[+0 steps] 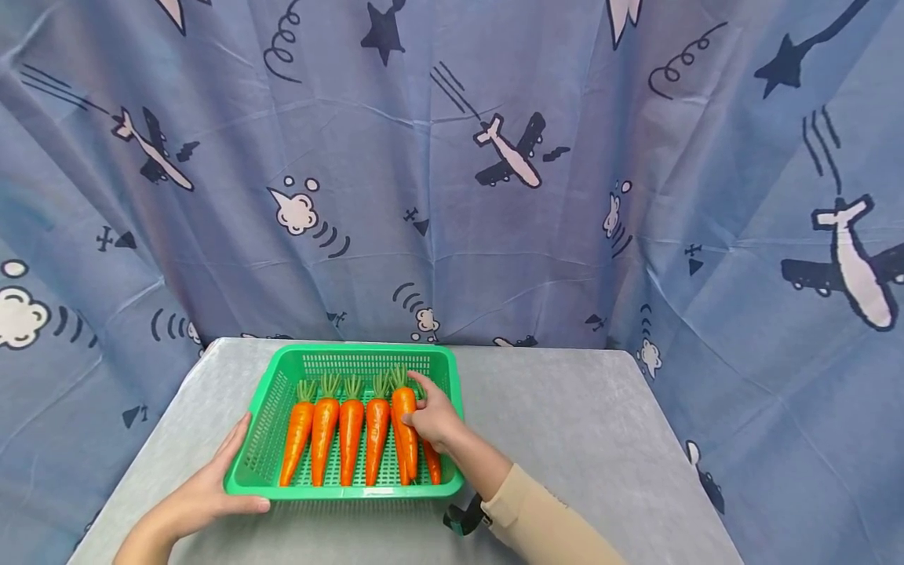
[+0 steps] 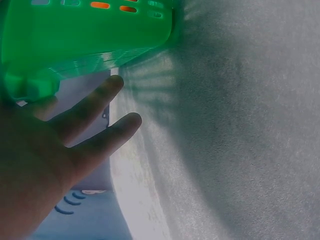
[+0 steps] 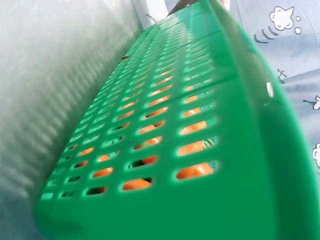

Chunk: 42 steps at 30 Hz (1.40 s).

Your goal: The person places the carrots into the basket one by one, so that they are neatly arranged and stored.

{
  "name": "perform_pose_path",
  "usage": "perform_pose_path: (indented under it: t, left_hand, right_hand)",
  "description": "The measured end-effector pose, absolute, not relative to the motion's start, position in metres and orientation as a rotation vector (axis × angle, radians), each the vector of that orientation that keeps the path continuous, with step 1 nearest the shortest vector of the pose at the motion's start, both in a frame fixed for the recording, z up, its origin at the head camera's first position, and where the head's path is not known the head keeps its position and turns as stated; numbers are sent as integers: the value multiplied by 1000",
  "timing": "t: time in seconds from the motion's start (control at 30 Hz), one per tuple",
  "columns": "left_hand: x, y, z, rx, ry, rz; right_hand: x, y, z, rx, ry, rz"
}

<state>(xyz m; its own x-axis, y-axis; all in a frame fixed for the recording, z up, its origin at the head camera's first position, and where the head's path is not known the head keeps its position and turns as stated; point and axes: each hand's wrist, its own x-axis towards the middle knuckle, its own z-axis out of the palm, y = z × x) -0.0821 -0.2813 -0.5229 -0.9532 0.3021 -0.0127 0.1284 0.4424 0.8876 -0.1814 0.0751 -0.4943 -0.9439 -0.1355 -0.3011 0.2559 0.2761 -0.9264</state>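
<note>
A green plastic basket [image 1: 344,493] with slotted walls holds a row of orange carrots [image 1: 325,439] with short green stalks. My right hand [image 1: 434,416] reaches in over the basket's right side and grips a carrot [image 1: 405,424] near its top. That carrot overlaps another one, and part of a further carrot [image 1: 432,463] shows beneath the hand. At the near left corner my left hand [image 1: 201,490] rests against the basket, thumb along the front and fingers along the left side. Its fingers look straight and spread in the left wrist view. The right wrist view shows only the basket's slotted wall [image 3: 235,200], with carrots behind it; the hand is hidden.
The basket stands on a grey-white table [image 1: 558,439], towards the left. A blue curtain [image 1: 424,196] printed with planes and stars hangs behind and at both sides. A dark strap-like piece [image 1: 464,518] sits by the right wrist, below a beige sleeve [image 1: 544,518].
</note>
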Motion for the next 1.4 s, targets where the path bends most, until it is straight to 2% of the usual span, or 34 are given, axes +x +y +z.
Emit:
perform_pose_path:
  t: [0.2, 0.47, 0.6, 0.93, 1.4]
  left_hand:
    - [-81, -280, -522, 396, 2521, 1541]
    - [-82, -280, -521, 356, 2509, 1518]
    - [-82, -279, -521, 358, 2507, 1516]
    - [-81, -284, -519, 305, 2499, 1494]
    - [-81, -281, -519, 316, 2494, 1495]
  right_hand:
    - [-178, 76, -493, 48, 2342, -1623]
    - [-177, 74, -496, -103, 2846, -1096]
    - [-177, 73, -498, -55, 2807, -1069]
    - [-177, 66, -499, 88, 2612, -1333]
    - [-171, 67, -491, -125, 2926, -754]
